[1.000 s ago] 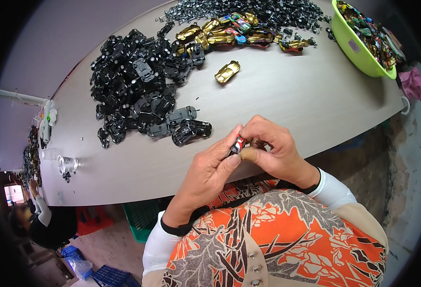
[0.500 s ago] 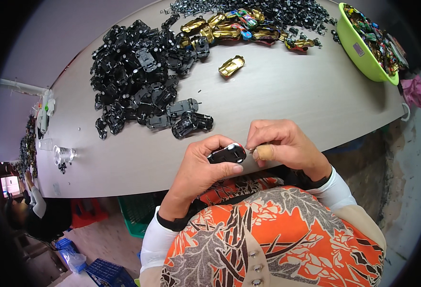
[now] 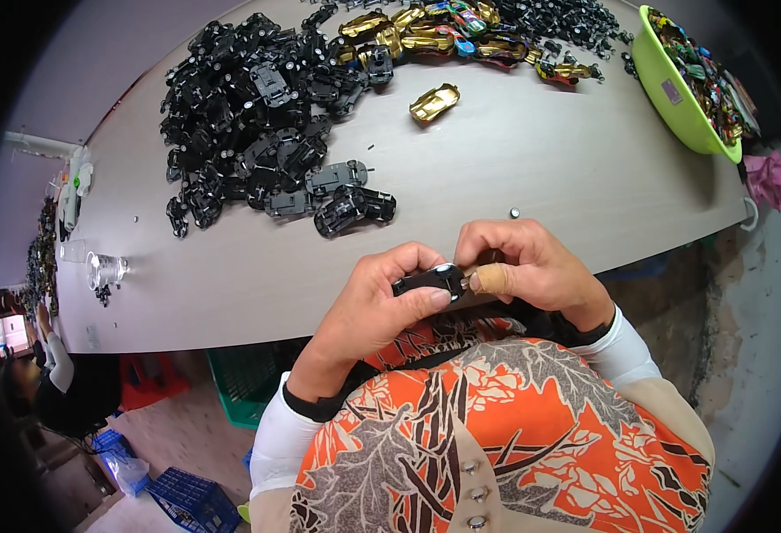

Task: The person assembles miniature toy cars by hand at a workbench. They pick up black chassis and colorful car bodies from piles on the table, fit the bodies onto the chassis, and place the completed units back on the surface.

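Note:
My left hand (image 3: 374, 298) is closed around a toy car (image 3: 421, 283), whose black underside faces up. My right hand (image 3: 532, 271) pinches a small, thin metal-looking piece (image 3: 465, 282) against the car's right end; its exact kind is too small to make out. A tan wrap covers the right thumb. Just beyond the right hand's knuckles lies a tiny round wheel-like part (image 3: 515, 212). Several black toy car chassis (image 3: 355, 207) lie ahead of the left hand, at the near edge of a big pile. A gold car body shell (image 3: 434, 103) lies alone farther off.
Gold and coloured car shells (image 3: 428, 37) crowd the far side, beside many small wheel parts (image 3: 568, 27). A lime-green basin (image 3: 674, 89) of car shells stands far right. Clear plastic cups (image 3: 106, 268) are at left. Another person (image 3: 62, 382) sits far left; a green crate (image 3: 235, 386) is below the table.
The car has turned slightly, and my right fingers have come up against its end with the small piece. The tiny round part now shows beyond my right hand. The view has shifted slightly.

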A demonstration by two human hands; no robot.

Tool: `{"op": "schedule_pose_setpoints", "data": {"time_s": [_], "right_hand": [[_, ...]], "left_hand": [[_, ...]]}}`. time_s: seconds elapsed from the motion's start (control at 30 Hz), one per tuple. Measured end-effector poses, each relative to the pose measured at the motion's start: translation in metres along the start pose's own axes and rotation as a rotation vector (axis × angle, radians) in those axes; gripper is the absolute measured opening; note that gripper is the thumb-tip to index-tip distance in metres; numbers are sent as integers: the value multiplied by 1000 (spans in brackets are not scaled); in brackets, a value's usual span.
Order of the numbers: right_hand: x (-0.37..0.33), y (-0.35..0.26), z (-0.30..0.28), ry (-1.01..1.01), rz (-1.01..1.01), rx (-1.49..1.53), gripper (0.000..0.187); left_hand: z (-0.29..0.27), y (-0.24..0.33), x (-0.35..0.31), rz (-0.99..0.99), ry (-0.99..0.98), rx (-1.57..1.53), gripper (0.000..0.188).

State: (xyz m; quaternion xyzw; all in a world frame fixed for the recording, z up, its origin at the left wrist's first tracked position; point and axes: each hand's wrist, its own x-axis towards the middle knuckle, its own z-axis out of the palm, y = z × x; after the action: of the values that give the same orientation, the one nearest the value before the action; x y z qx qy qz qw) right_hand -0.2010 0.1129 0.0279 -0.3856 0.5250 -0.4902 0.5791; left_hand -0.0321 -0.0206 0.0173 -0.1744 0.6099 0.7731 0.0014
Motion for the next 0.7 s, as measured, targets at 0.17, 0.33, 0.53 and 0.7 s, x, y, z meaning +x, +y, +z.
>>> {"op": "schedule_pose_setpoints", "data": {"time_s": [0.17,0.33,0.53,0.7], "right_hand": [[4,15,11,75,-95,-69,9],[6,23,18,170,-134,-203,6],[3,15,13,118,82,218,9],[2,23,5,226,39,194,14]], "left_hand": [[7,-1,-3,67,65,150,15],[10,-12,1,42,119,177,14],[-2,-1,0,-181,146,-265,17],[-4,2,-1,-200,226,-298,26]]}}
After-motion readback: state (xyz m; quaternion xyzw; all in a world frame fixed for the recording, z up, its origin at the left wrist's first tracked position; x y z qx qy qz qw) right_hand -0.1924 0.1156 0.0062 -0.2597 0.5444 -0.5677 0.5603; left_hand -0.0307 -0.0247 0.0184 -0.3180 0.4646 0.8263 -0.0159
